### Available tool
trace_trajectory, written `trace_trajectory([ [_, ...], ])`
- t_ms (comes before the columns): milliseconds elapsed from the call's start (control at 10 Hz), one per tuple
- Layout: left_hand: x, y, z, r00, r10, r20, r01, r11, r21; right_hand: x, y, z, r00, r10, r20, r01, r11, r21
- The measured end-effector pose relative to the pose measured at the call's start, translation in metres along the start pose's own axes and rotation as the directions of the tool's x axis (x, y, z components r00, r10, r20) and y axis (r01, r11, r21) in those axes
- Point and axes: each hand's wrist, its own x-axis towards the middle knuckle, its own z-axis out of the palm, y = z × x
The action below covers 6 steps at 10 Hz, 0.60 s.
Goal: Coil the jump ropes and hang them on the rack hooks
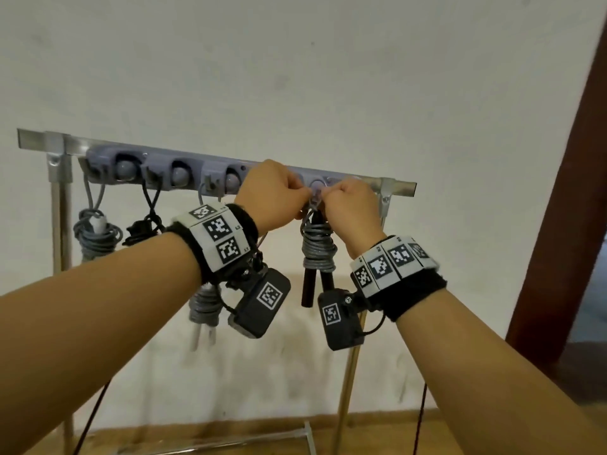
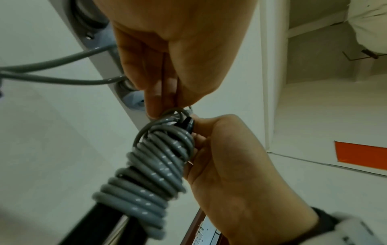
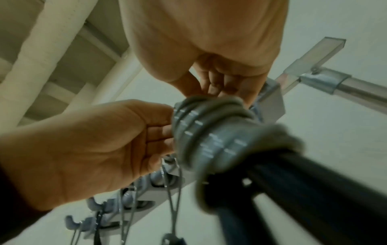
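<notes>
**Both hands at the last hook of the rack**

The left hand (image 1: 274, 192) and the right hand (image 1: 349, 203) meet at the right end of the hook strip (image 1: 157, 172), knuckles almost touching, with only a narrow gap between them. In that gap sits the top loop of the grey jump rope (image 1: 318, 247), which hangs straight down below the hands, its cord wound tightly round two black handles (image 1: 310, 289). The left hand's fingers are curled, thumb and fingertips pinching the thin loop at the top of the coil (image 2: 167, 149). The right hand's fingers are likewise curled in against the upper end of the coil and pinch the loop from the other side (whether the loop already sits over the hook cannot be told, as the fingers hide it).

To the left along the strip, three other ropes hang from their hooks: a grey bundle (image 1: 97, 233) nearest the rack's left post (image 1: 60, 205), a black one (image 1: 144, 224) beside it, and a third grey coil (image 1: 205, 303) partly hidden behind the left wrist. The rack's rail (image 1: 399, 188) ends just right of the right hand. Below the hanging rope is open air down to the wooden floor (image 1: 377, 431). A dark brown door frame (image 1: 565, 192) stands well to the right.
</notes>
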Motion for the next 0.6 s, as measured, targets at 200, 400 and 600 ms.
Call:
trace_trajectory([
  [200, 0.0, -0.014, 0.016, 1.0, -0.016, 0.021, 0.013, 0.992, 0.122, 0.0, 0.028, 0.007, 0.993, 0.051, 0.106, -0.054, 0.998, 0.027],
  [400, -0.01, -0.021, 0.018, 1.0, -0.003, -0.01, 0.004, 0.994, 0.114, -0.007, 0.037, 0.012, 0.998, -0.015, 0.055, 0.015, 1.0, 0.003],
  [600, -0.051, -0.041, -0.02, 0.991, 0.006, -0.13, -0.018, 0.996, -0.09, -0.045, 0.027, 0.008, 0.984, -0.175, 0.035, 0.172, 0.982, 0.083],
])
